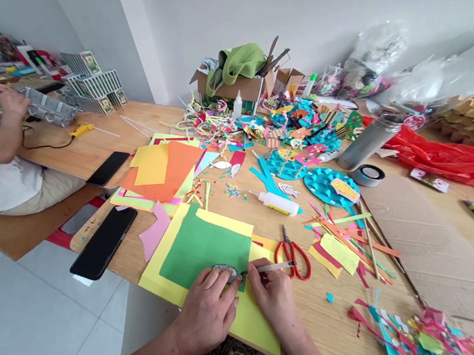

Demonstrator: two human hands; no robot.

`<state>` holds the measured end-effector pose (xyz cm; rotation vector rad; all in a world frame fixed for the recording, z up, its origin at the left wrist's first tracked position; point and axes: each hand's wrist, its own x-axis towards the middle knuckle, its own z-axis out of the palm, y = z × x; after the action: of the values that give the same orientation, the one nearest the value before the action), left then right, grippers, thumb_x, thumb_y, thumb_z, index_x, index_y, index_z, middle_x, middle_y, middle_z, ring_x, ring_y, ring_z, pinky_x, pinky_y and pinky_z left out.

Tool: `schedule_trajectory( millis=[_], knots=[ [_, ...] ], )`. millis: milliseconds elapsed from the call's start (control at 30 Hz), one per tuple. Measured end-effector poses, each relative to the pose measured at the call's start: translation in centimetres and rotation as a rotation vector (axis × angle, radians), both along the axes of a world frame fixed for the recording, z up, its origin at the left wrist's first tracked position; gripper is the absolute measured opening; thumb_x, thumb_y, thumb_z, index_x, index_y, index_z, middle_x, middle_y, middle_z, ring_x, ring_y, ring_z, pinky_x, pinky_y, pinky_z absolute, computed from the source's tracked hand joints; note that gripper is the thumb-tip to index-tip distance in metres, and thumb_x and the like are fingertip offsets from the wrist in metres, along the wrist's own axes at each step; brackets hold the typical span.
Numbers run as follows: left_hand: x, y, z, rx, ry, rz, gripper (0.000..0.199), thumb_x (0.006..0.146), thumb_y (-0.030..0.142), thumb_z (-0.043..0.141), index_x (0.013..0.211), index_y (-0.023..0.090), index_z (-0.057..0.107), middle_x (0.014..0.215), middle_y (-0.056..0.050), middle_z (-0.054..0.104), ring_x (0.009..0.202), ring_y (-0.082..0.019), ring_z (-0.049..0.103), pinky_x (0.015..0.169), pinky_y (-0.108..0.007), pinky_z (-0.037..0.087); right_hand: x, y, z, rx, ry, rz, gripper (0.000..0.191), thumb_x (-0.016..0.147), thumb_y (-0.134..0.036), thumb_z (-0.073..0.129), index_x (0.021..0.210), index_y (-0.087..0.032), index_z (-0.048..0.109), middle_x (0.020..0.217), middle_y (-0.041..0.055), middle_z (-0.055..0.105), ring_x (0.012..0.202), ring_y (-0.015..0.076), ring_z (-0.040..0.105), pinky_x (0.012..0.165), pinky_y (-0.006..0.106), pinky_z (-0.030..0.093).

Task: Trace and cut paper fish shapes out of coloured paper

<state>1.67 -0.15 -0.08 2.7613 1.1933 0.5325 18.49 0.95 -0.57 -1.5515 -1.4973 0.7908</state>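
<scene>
While L hand [206,312] pins fish cutout [225,271], R hand [272,295] w/ pen [273,266] beside.

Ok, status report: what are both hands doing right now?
Left hand pressing small grey cutout onto green paper. Right hand holding a pen, tip at the cutout. Red scissors just beyond the right hand.

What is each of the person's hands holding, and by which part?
The right hand holds a pen near its tip, pinched between fingers. The left hand grips nothing; its fingertips press a small grey cut-out flat on the green paper.
</scene>
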Motion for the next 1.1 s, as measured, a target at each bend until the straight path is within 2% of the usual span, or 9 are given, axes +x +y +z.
schedule_trajectory(
  millis=[467,667,900,1100],
  knots=[
    [0.0,0.1,0.0,-0.042,0.002,-0.002,0.037,0.092,0.024,0.043,0.125,0.016,0.056,0.122,-0.011,0.06,0.109,-0.025,0.053,0.093,-0.043,0.044,0.3,-0.6,0.1,0.04,-0.044,-0.05,0.029,0.092,-0.032,0.046,0.069,-0.018,0.057,0.06,0.002,0.06,0.046,0.0124,0.05,0.044,0.024,0.037],
    [-0.1,0.1,-0.2,-0.063,0.016,-0.01,0.038,0.092,0.022,0.043,0.127,0.016,0.055,0.123,-0.012,0.059,0.109,-0.026,0.053,0.093,-0.043,0.044,0.3,-1.7,-0.1,0.003,0.036,-0.04,0.023,0.091,-0.033,0.051,0.079,-0.018,0.062,0.069,0.004,0.065,0.056,0.0152,0.058,0.049,0.024,0.044],
    [-0.3,0.2,0.1,-0.097,0.055,-0.022,0.039,0.09,0.019,0.043,0.129,0.016,0.053,0.125,-0.011,0.058,0.11,-0.025,0.051,0.096,-0.042,0.043,0.1,-2.8,-1.0,0.045,0.032,-0.062,0.021,0.092,-0.032,0.052,0.08,-0.019,0.063,0.071,0.0035,0.066,0.059,0.0155,0.06,0.054,0.025,0.046],
    [-0.3,0.2,0.3,-0.117,0.069,-0.032,0.042,0.088,0.016,0.044,0.129,0.015,0.052,0.126,-0.011,0.057,0.111,-0.025,0.05,0.097,-0.042,0.042,-0.1,-3.1,-0.7,0.072,0.007,-0.091,0.022,0.092,-0.032,0.052,0.078,-0.019,0.062,0.067,0.0021,0.064,0.057,0.0151,0.058,0.054,0.025,0.045]
  ],
)
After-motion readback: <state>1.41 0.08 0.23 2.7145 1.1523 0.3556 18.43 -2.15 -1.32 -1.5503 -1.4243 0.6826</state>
